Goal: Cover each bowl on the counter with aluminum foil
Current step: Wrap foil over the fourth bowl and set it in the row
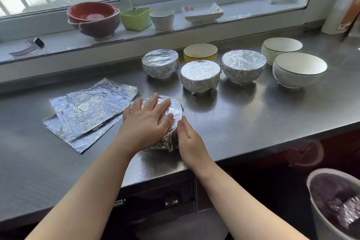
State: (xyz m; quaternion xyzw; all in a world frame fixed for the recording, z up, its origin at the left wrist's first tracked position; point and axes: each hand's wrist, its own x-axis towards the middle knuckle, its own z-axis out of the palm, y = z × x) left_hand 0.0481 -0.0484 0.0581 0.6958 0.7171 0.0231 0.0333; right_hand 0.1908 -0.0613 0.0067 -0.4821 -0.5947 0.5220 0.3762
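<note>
The foil-covered bowl (165, 122), near the counter's (253, 122) front edge, is pressed from above by the left hand (145, 122), fingers spread flat, and on its side by the right hand (190, 142), fingers straight. Three wrapped bowls (200, 76) and three uncovered bowls (299, 69) are counted behind. Spare foil sheets (87, 113) lie to the left. No legible writing is visible.

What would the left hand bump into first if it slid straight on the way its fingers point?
Probably the foil-wrapped bowl in the middle of the row. The left hand rests flat on the near covered bowl, fingers pointing up-right; the bare counter lies between them. Depth is uncertain.
</note>
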